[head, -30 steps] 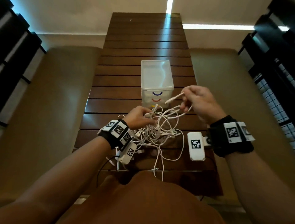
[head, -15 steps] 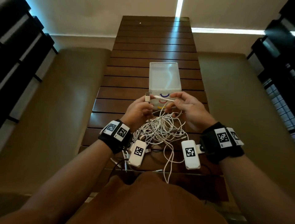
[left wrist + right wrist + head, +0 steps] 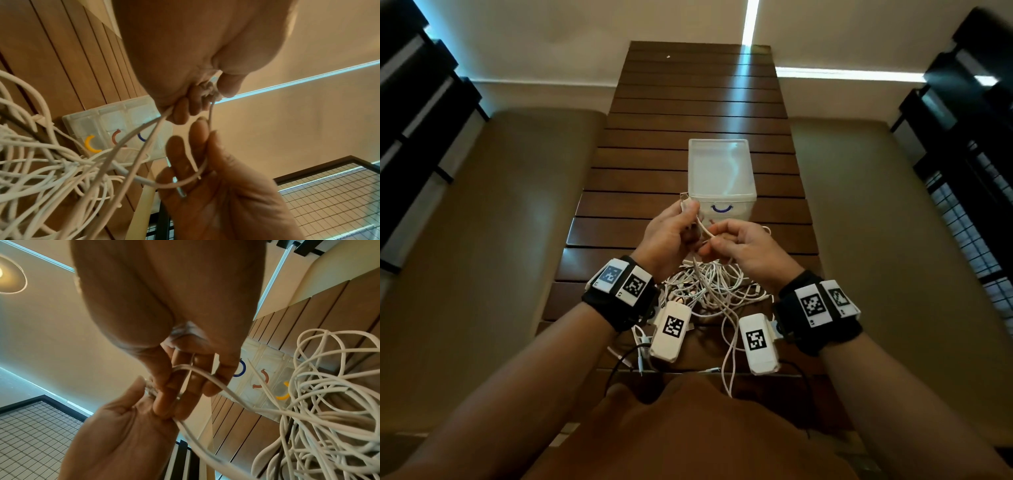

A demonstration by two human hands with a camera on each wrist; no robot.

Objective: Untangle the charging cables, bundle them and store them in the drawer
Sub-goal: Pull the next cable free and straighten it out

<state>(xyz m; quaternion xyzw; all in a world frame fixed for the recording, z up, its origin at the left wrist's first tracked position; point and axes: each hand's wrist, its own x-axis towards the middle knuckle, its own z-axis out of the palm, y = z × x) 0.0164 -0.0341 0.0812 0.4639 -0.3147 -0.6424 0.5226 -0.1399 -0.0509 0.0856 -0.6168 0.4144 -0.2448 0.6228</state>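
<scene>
Head view: both hands are raised above the slatted table [image 3: 688,113], working one white cable [image 3: 705,231] out of the tangle of charging cables [image 3: 709,287] that lies between the wrists. The left hand [image 3: 671,236] pinches the cable near its plug end; the right hand [image 3: 750,250] has its fingers curled round a loop of the same cable. Judged step: untangling, early, with no bundle yet made. The next move probably calls for drawing this cable free along its length without tightening the knots below. The small plastic drawer unit [image 3: 720,171] stands just beyond the hands, its drawers apparently closed. How many cables make up the tangle, and where this one's far end lies, cannot be made out.
</scene>
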